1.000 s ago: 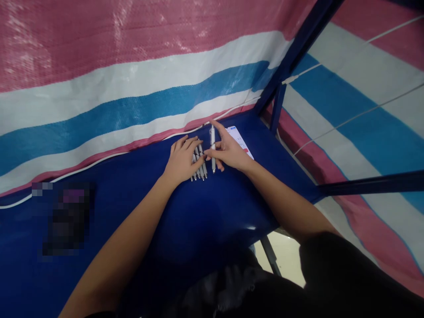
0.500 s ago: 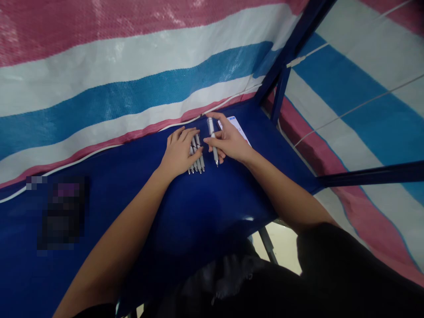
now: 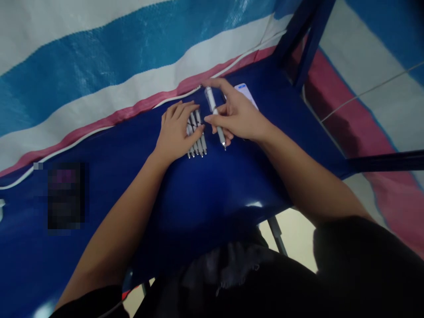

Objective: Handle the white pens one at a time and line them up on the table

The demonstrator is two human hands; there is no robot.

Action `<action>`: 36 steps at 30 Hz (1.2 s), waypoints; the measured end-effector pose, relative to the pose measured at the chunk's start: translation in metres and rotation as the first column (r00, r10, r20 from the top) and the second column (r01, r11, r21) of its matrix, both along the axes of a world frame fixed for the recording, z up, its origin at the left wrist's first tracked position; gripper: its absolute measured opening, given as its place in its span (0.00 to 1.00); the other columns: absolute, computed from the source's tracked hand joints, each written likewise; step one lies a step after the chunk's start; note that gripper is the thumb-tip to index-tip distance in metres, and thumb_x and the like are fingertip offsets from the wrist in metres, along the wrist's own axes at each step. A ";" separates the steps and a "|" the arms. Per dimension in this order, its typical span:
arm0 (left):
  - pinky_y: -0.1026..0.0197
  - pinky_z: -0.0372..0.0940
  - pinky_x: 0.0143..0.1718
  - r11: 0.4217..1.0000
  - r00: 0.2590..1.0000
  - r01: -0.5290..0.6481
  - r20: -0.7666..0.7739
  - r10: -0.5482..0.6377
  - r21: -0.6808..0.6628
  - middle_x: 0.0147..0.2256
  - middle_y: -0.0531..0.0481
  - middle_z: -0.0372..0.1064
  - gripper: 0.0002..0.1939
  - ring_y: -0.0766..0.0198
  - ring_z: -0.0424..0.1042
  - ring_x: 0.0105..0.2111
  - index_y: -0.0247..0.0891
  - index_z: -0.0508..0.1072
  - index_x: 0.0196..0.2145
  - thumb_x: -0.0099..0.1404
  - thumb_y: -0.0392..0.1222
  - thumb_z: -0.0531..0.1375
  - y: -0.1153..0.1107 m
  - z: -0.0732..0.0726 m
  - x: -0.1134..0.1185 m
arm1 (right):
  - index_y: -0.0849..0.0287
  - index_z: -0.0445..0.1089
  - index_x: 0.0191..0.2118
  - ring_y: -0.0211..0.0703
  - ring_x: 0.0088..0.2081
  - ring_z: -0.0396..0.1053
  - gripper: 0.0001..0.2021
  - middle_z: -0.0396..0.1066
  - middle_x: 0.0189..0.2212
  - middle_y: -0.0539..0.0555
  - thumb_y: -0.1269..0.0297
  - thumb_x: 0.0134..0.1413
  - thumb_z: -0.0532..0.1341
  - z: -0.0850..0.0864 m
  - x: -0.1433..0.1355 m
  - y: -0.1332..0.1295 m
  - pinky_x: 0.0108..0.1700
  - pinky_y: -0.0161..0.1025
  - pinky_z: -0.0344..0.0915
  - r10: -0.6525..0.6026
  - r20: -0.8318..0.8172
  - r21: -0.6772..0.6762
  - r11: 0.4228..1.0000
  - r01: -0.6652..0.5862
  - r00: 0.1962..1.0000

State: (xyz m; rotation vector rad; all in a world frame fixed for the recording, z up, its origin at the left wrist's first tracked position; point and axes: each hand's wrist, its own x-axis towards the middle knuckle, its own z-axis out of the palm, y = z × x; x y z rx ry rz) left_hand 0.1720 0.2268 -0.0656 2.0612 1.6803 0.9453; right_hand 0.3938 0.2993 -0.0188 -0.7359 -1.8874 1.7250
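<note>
Several grey pens [image 3: 199, 143] lie side by side on the blue table [image 3: 205, 190], tips toward me. My left hand [image 3: 175, 132] rests over their left side, thumb across the pens and fingers around their upper ends. Just right of the row, my right hand [image 3: 235, 112] holds a single pen [image 3: 220, 131] with a clear upper part and grey grip, tilted with its tip down to the right. Its thumb and lower fingers are at the pen's middle, and the index finger reaches over the top end.
A phone with a lit screen [image 3: 247, 95] lies behind my right hand. A white cable [image 3: 79, 138] runs along the back edge by the striped sheet [image 3: 132, 53]. A pixelated dark object [image 3: 64, 198] is at the left. Blue frame bars [image 3: 311, 53] stand at the right.
The view has shifted, so table and hands sit higher in the picture. The pen in my right hand has tilted more and is slightly farther from the row. My left hand stays on the pens.
</note>
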 end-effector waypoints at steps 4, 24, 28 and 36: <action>0.32 0.51 0.74 1.000 0.997 0.003 -0.082 -0.005 -0.029 0.71 0.44 0.67 0.32 0.34 0.58 0.73 0.52 0.73 0.67 0.72 0.68 0.60 0.000 0.002 0.000 | 0.49 0.46 0.77 0.36 0.17 0.67 0.49 0.74 0.25 0.39 0.68 0.58 0.73 0.007 0.000 -0.003 0.19 0.33 0.70 -0.030 0.005 -0.019 0.999 0.031 1.000; 0.28 0.54 0.71 0.999 0.995 0.009 -0.101 -0.005 0.041 0.67 0.40 0.71 0.24 0.32 0.60 0.71 0.48 0.73 0.63 0.73 0.57 0.62 -0.005 0.006 0.003 | 0.49 0.44 0.80 0.39 0.16 0.69 0.44 0.73 0.27 0.44 0.69 0.64 0.64 0.001 -0.010 -0.012 0.16 0.36 0.73 -0.025 0.094 -0.113 0.993 0.036 0.995; 0.26 0.53 0.71 0.998 0.996 0.014 -0.085 -0.009 0.053 0.67 0.38 0.71 0.28 0.31 0.60 0.72 0.47 0.69 0.65 0.72 0.56 0.63 -0.005 0.004 0.002 | 0.49 0.48 0.77 0.38 0.15 0.69 0.40 0.73 0.28 0.44 0.70 0.64 0.63 0.003 -0.011 -0.013 0.16 0.35 0.72 -0.040 0.068 -0.119 0.992 0.048 0.997; 0.25 0.44 0.76 0.996 0.986 0.027 -0.168 -0.013 0.084 0.69 0.38 0.68 0.31 0.32 0.56 0.74 0.47 0.65 0.69 0.70 0.47 0.62 -0.004 0.005 0.005 | 0.50 0.44 0.79 0.38 0.16 0.70 0.45 0.74 0.28 0.44 0.71 0.62 0.64 0.004 -0.010 -0.013 0.17 0.34 0.73 -0.017 0.045 -0.103 0.994 0.021 0.999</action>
